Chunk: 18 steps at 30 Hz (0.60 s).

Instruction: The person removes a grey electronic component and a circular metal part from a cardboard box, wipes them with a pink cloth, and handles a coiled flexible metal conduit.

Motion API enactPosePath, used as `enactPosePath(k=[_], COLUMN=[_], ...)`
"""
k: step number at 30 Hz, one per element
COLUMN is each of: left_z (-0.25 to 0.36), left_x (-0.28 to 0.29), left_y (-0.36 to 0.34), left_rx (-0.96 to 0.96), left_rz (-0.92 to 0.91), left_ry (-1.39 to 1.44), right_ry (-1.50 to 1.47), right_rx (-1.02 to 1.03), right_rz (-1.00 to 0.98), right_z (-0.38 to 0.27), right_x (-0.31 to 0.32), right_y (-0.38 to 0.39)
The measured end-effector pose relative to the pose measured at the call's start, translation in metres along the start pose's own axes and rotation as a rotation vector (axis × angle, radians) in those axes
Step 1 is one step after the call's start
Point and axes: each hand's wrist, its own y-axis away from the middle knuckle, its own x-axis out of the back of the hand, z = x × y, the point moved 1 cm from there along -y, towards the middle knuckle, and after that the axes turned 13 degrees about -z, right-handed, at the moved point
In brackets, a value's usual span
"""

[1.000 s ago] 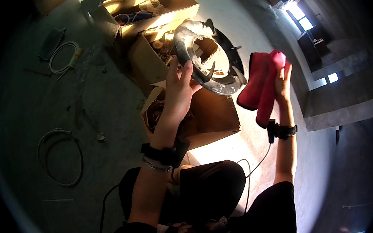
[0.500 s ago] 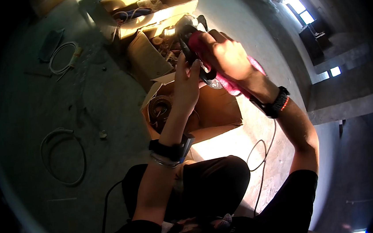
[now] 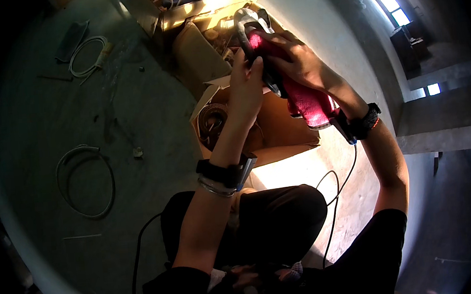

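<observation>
My left hand [image 3: 246, 90] is closed around the side of a dark object with a grey, rounded, loop-like top [image 3: 245, 20]. Its exact kind is hard to make out, since fingers and cloth cover much of it. From the other side my right hand [image 3: 305, 65] presses a red cloth [image 3: 311, 104] against the same object, the cloth's loose end hanging below the palm. Both hands are above an open cardboard box [image 3: 287, 125], which holds a brown coil [image 3: 212, 118]. Shadow hides the lower part of the object.
Beyond stand a second carton with mixed parts [image 3: 196, 49] and a carton [image 3: 217, 3] with cables. On the floor at left lie a white cable coil [image 3: 80, 68] and a looped grey hose [image 3: 110, 183]. Thin black cords [image 3: 335, 200] trail beside my knees.
The red cloth now hangs lower and more spread out under my right hand. My right hand lies flatter over the object, whose grey top shows more. The whole view has shifted slightly.
</observation>
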Motion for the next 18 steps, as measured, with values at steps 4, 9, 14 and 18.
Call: enactPosePath(k=[4, 9, 14, 18], left_z=[-0.007, -0.010, -0.010, -0.009], left_x=[0.005, 0.015, 0.011, 0.011], left_y=[-0.005, -0.009, -0.005, -0.002], left_rx=[-0.060, -0.099, -0.081, -0.066], left_rz=[-0.055, -0.037, 0.000, -0.004], left_ry=[-0.037, -0.185, -0.230, -0.137], right_ry=[-0.049, -0.011, 0.034, 0.088], right_rx=[-0.278, -0.331, -0.075, -0.024], right_rz=[0.016, -0.042, 0.061, 0.051], right_z=[0.008, -0.004, 0.017, 0.016], right_x=[-0.015, -0.011, -0.030, -0.026], right_y=[-0.001, -0.007, -0.008, -0.006])
